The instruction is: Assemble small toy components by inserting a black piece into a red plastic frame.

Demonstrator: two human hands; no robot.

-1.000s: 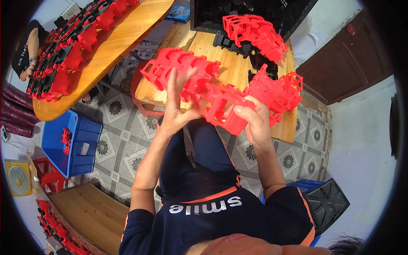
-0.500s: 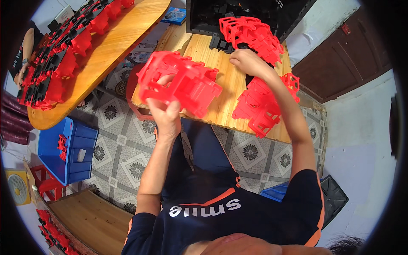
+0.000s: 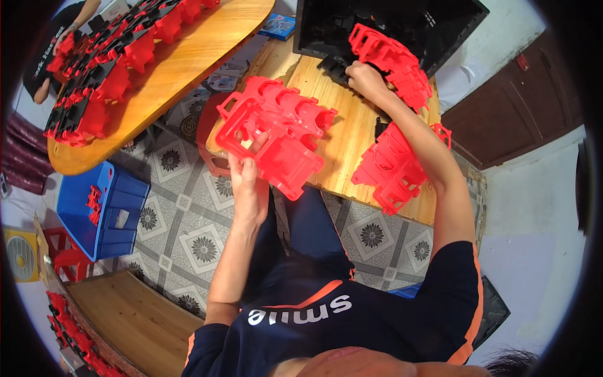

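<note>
My left hand [image 3: 246, 179] grips a red plastic frame part [image 3: 276, 135] with several curved cradles and a square tray-like end, raised above the near edge of the small wooden table. Farther forward, my right hand [image 3: 365, 80] is closed with its fingers at a black plastic part [image 3: 335, 70] by the black crate; the fingertips are partly hidden. Just right of that hand lies a similar red frame part [image 3: 397, 66] against the crate. Another red part [image 3: 392, 166] rests on the table below my right forearm, partly covered by it, with a bit of black beside it.
A black crate [image 3: 308, 28] stands at the table's far side, holding dark parts. At left, a long wooden table [image 3: 188, 69] carries rows of red-and-black assemblies [image 3: 119, 72], where another person [image 3: 47, 56] works. A blue bin [image 3: 116, 217] sits on the tiled floor near a red stool [image 3: 66, 254].
My left hand has tilted the red frame part, showing more of its cradles. My right hand has moved up and left to the black part. The other person's hand has lifted above the assemblies.
</note>
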